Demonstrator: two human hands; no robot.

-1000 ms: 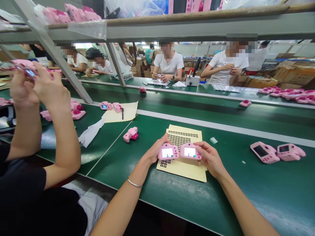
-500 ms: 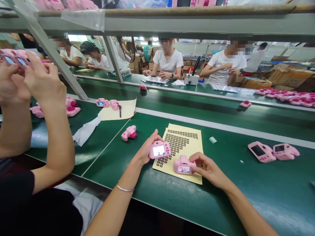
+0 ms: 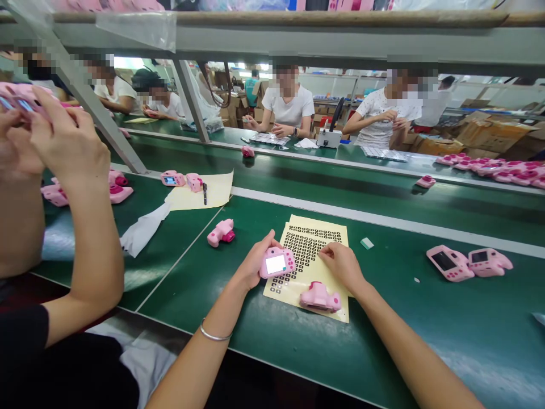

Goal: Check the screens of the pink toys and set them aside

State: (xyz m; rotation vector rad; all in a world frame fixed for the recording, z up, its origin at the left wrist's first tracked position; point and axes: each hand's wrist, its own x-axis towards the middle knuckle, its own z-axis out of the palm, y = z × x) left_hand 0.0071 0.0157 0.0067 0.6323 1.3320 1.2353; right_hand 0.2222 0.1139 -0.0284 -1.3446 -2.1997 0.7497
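My left hand (image 3: pixel 251 266) grips a small pink toy camera (image 3: pixel 277 262) with its lit screen facing me, held just above a yellow sticker sheet (image 3: pixel 313 244) covered in rows of black dots. My right hand (image 3: pixel 343 266) rests on that sheet, fingertips pinched together on the stickers; what they pinch is too small to see. A second pink camera (image 3: pixel 320 297) lies face down on the sheet's near edge, just below my right wrist.
Another pink camera (image 3: pixel 220 232) lies left of the sheet, two pink handheld devices (image 3: pixel 468 263) to the right. A co-worker's raised arms (image 3: pixel 80 187) fill the left. Behind runs a green conveyor belt (image 3: pixel 383 196) with people seated across it, under a metal shelf (image 3: pixel 298 40).
My right hand set its camera down on the sheet's near edge, let go, and moved up onto the stickers. My left hand kept its camera and lowered it slightly.
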